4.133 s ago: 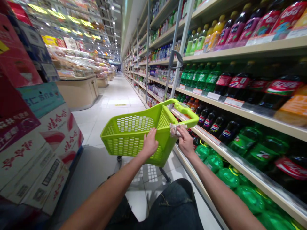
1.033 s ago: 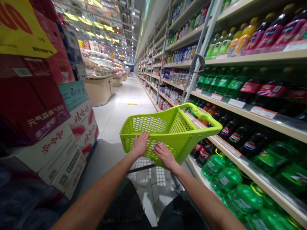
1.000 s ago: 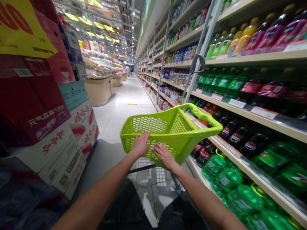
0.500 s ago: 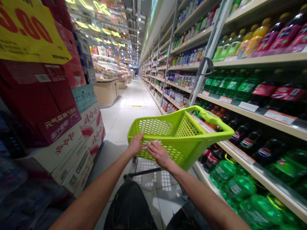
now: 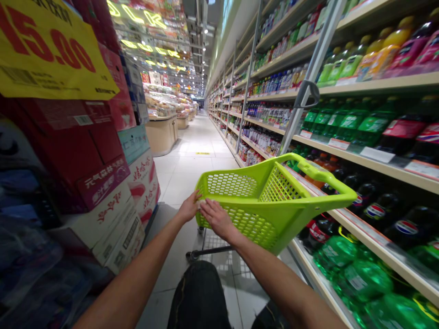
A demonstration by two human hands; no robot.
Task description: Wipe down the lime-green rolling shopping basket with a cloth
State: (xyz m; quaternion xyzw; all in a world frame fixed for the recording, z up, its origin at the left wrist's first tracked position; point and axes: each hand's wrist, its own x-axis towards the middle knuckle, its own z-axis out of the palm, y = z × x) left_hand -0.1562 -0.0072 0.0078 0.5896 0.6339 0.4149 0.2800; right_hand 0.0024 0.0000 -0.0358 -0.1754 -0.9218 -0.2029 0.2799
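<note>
A lime-green plastic shopping cart (image 5: 260,212) with a perforated basket stands before me, its handle toward the shelves on the right. My left hand (image 5: 189,207) grips the basket's near left corner, fingers over the rim. Just beside it, my right hand (image 5: 216,220) lies with its fingers on the outer side wall, close under the rim. Beneath those fingers shows a bit of crumpled white tissue (image 5: 201,208), mostly covered by the hand. The basket holds nothing that I can see.
Shelves of bottled drinks (image 5: 356,121) line the right side, close to the cart handle. Stacked drink cartons (image 5: 103,214) and a yellow price sign (image 5: 55,55) crowd the left. A tiled aisle (image 5: 192,167) runs ahead past display counters (image 5: 163,135). My knee (image 5: 200,292) is below the cart.
My right hand has slid left along the basket wall with the tissue, toward the corner and my left hand. The whole view has shifted, so cart and shelves appear farther right.
</note>
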